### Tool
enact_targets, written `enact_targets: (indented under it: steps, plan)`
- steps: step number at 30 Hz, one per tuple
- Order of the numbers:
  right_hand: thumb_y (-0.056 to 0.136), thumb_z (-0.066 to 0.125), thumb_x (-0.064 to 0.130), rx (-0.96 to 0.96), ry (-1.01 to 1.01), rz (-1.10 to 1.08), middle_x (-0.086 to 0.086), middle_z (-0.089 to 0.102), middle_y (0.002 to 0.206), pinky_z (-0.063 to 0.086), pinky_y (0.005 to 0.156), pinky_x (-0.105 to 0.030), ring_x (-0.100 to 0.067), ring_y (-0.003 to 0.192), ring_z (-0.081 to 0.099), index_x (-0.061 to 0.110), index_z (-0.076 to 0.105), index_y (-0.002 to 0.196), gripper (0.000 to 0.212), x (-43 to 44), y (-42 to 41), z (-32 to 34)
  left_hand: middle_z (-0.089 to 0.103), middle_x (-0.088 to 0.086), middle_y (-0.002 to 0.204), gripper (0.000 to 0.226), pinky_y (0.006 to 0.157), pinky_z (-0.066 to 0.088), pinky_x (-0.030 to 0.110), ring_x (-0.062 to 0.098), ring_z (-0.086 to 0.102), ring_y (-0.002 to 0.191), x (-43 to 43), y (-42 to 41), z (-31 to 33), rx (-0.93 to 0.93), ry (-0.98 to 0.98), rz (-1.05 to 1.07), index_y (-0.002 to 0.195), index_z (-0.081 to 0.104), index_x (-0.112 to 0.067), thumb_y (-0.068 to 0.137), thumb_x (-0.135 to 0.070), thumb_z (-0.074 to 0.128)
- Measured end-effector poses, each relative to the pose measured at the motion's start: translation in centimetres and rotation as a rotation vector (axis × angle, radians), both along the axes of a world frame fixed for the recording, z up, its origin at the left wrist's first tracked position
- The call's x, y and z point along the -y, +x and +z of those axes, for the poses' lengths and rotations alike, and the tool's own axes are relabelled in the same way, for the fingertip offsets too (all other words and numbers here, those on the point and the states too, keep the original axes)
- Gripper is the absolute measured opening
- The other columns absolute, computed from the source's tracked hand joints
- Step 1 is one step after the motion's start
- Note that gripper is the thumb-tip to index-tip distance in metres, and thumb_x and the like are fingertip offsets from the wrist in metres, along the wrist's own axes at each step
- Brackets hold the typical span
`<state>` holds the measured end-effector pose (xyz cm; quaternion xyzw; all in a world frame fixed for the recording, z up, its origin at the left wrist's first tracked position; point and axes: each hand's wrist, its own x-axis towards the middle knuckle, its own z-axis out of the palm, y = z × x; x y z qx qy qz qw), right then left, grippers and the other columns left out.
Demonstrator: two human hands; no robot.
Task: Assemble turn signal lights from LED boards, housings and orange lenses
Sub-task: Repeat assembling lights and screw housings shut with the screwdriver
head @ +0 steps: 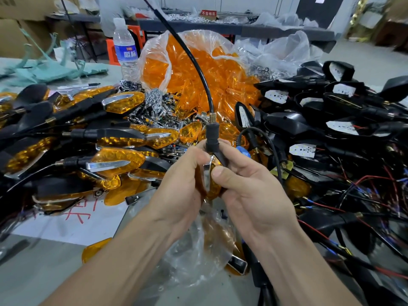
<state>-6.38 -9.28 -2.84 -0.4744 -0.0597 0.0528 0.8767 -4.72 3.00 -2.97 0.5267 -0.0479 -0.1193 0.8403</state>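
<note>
Both bare forearms reaching forward, left hand (180, 184) and right hand (249, 186) pressed together at centre, fingers curled shut, right thumb extended leftward.

Bright, even overhead indoor light; shadows soft and weak. Glare on clear plastic bag (189, 257) near bottom centre and on chrome trim of finished lights (119, 140) at left. Centre sharp. Strong wide-angle bending toward edges; wires (375, 195) at right and corners smeared, background soft.
</note>
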Motion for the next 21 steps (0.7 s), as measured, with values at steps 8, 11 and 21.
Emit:
enact_targets:
  steps: [8,11,21]
  plan:
    - [0.08,0.066,-0.013,0.045,-0.065,0.008,-0.02,0.072,0.125,0.048,0.111,-0.051,-0.036,0.12,0.067,0.008,0.069,0.129,0.054,0.35,0.08,0.37,0.057,0.034,0.139,0.062,0.101,0.054,0.055,0.044,0.061,0.128,-0.21,-0.02,-0.15,-0.063,-0.063,-0.058,0.135,0.06,0.0,0.085,-0.037,0.052]
    - [0.073,0.066,-0.008,0.06,-0.07,-0.001,-0.02,0.074,0.123,0.05,0.107,-0.045,-0.031,0.115,0.069,0.003,0.068,0.13,0.058,0.32,0.01,0.36,0.06,0.032,0.137,0.057,0.107,0.05,0.062,0.047,0.055,0.131,-0.14,-0.1,-0.22,-0.064,-0.064,-0.067,0.133,0.06,-0.001,0.087,-0.033,0.047]
    - [0.082,0.059,-0.023,0.075,-0.107,-0.044,-0.012,0.077,0.118,0.056,0.103,-0.037,-0.031,0.118,0.07,0.008,0.069,0.125,0.054,0.06,0.02,0.19,0.068,0.029,0.129,0.04,0.105,0.05,0.064,0.045,0.059,0.13,0.0,-0.05,0.2,-0.181,-0.068,-0.018,0.128,0.062,0.001,0.102,-0.019,0.038]
